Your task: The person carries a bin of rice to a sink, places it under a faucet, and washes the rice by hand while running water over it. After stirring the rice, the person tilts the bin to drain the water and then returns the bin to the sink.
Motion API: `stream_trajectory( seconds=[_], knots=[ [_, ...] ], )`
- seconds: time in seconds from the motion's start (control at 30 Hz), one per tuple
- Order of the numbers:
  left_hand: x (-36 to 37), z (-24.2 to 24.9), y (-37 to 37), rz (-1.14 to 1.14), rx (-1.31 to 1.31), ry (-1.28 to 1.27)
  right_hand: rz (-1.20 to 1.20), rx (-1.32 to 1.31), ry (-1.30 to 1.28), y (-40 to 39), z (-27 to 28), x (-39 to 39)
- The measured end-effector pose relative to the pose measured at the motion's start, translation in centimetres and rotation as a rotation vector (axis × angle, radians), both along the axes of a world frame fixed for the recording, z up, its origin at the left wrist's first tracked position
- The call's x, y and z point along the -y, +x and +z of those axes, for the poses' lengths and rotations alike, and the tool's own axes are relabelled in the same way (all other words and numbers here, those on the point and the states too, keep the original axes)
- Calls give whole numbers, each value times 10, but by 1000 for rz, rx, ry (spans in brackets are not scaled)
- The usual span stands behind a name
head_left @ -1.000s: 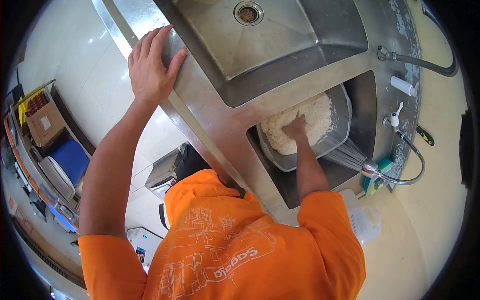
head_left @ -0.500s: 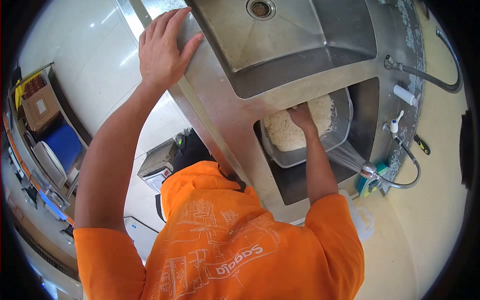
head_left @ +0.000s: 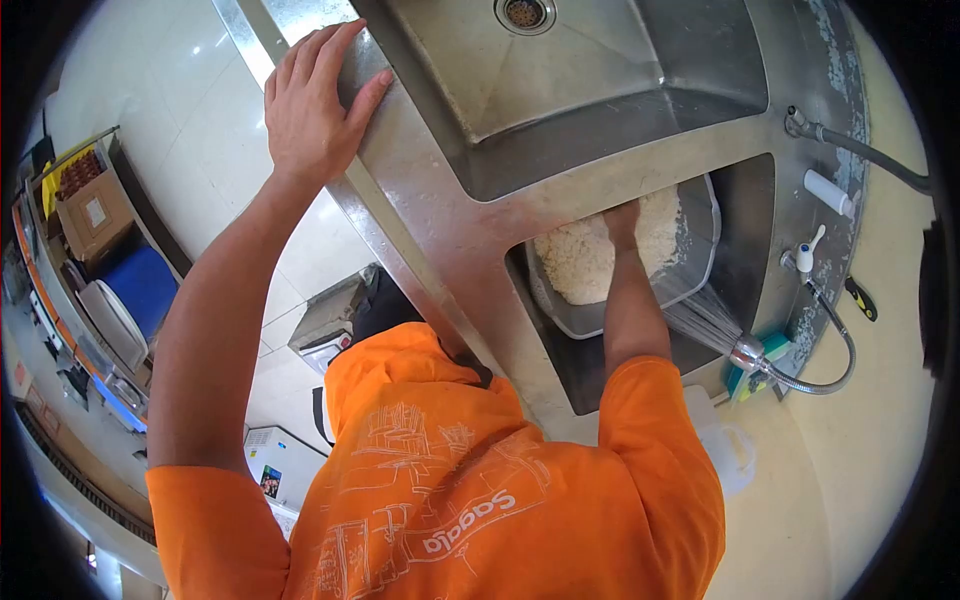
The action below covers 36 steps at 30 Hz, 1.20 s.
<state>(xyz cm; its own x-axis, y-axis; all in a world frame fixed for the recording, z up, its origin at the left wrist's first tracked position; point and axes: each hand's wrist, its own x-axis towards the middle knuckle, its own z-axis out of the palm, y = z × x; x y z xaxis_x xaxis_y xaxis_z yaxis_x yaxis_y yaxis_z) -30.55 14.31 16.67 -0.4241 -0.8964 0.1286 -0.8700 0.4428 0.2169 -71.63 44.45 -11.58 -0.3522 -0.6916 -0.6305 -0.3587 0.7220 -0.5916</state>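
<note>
Off-white grains point(head_left: 575, 260) lay in a clear tub point(head_left: 700, 243), inside the smaller sink point(head_left: 742, 225), two o'clock. Right hand point(head_left: 622, 223) was in grains; fingers hidden, couldn't tell grip. Spray head point(head_left: 747, 352) ran at tub's four o'clock. Left hand point(head_left: 315, 110), thumb apart, rested on counter point(head_left: 430, 200), eleven o'clock.

Steel sink point(head_left: 583, 375), plastic tub point(head_left: 701, 238) inside

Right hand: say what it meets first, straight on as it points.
The right hand would probably meet more rice-like grains, then the tub; its fingertips are hidden at the sink divider, so depth is unclear.
</note>
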Motion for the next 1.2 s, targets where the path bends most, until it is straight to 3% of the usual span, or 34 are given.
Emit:
stream_trajectory(
  seconds=[0.07, 0.17, 0.27, 0.37, 0.53, 0.6, 0.67, 0.73, 0.8, 0.87, 0.93, 1.0, 1.07, 1.17, 1.2],
  knots=[
    [0, 0, 1, 5, -4, 3, -262, 265, -60, -6, 10, -16],
    [0, -2, 0, 10, -20, 7, -70, 37, 177, 15, 49, -43],
    [-1, -2, 1, 6, -12, 10, 265, -25, 378, 40, 94, -59],
    [0, -3, 2, 12, -7, 6, 536, -507, 618, 80, 118, -41],
    [0, -2, 0, 15, -4, 2, 646, -639, 788, 42, -32, -87],
    [2, -2, 1, 4, 1, -10, 674, -589, 819, 27, -62, -75],
    [0, -3, 2, 0, 6, -9, 683, -469, 817, 18, -57, -65],
    [0, -5, 2, 5, 5, -13, 47, -145, 611, 19, -50, -81],
    [1, -5, 1, -4, -27, -9, -72, -124, 362, 23, -32, -95],
    [1, -4, 3, 2, -20, -9, 314, -377, 118, 63, 38, -99],
    [0, -3, 1, 12, 12, -4, 570, -626, 202, 84, 81, -91],
    [-1, -2, -1, 11, 22, -15, 662, -655, 385, 83, 89, -78],
    [0, -3, -3, 5, 16, -18, 581, -455, 659, 67, 72, -51],
    [1, -1, -1, -2, -1, -11, 251, -467, 771, 66, 16, -65],
    [0, -1, 0, -5, -6, -12, 264, -478, 794, 62, -7, -75]
  ],
)
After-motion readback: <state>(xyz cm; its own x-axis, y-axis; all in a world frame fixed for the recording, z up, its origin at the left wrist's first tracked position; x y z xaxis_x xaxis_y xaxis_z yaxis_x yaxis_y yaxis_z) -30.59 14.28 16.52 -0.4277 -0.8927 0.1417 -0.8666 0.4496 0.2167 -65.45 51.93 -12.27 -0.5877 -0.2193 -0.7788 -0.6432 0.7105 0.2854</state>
